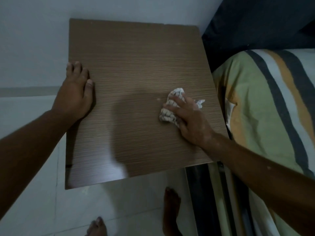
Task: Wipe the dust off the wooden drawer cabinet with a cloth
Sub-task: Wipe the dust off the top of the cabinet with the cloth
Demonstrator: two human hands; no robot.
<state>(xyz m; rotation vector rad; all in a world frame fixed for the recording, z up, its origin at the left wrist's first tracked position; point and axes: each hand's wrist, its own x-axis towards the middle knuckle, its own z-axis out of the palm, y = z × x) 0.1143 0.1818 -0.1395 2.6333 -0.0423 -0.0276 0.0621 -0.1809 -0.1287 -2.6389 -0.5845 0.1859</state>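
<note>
Cloth (175,95): bunched on the cabinet top (136,57), near its right edge.
Right grip (190,121): fingers spread, pressing the cloth down — not pinching it.
Left grip (75,94): flat at the left edge, steadying.
Risk: unpinched cloth may slip out over the right edge; far corners may be missed.

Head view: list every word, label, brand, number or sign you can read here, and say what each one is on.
There is no readable text in this view.
The wooden cabinet top shows only grain.
The cloth under the right hand has a dark check pattern and no lettering.
The bedding has only stripes.
</note>
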